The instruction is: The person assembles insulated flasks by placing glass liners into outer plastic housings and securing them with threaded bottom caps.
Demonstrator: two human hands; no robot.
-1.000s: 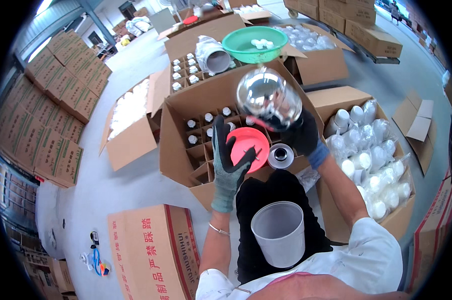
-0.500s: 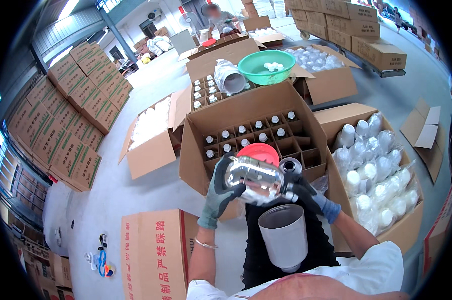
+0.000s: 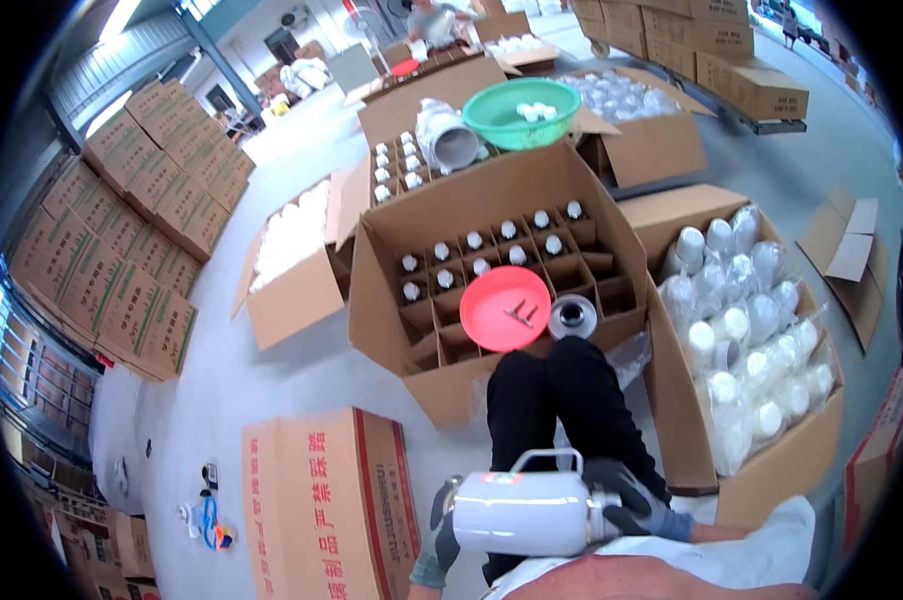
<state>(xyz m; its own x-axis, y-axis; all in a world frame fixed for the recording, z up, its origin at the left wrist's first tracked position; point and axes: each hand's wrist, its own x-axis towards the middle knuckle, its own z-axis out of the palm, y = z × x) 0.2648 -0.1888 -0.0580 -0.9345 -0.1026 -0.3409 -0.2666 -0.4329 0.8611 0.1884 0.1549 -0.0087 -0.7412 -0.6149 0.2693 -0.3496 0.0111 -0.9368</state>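
Observation:
A pale grey vacuum jug (image 3: 521,515) with a looped handle lies sideways across my lap, its handle facing away from me. My gloved left hand (image 3: 439,535) is closed against its left end. My gloved right hand (image 3: 623,500) wraps round the narrower right end by the metal-coloured neck. Whatever is inside the jug is hidden. Beyond my knees, a red dish (image 3: 486,310) holds a few small dark metal pieces (image 3: 519,313). Beside it sits a round grey part with a dark centre (image 3: 572,316). Both rest on a divided carton (image 3: 501,200) with several white-capped bottles (image 3: 508,229).
To the right, an open carton (image 3: 681,400) holds bagged white parts. A closed carton (image 3: 321,510) stands by my left leg. Farther off are a green basin (image 3: 521,118) of white caps, stacked cartons (image 3: 121,240), a loaded trolley (image 3: 761,126) and another person (image 3: 436,25).
The silver bottle-shaped liner that both hands held is out of sight. My hands have come down to my lap and hold the jug, which stood upright between my thighs and now lies sideways.

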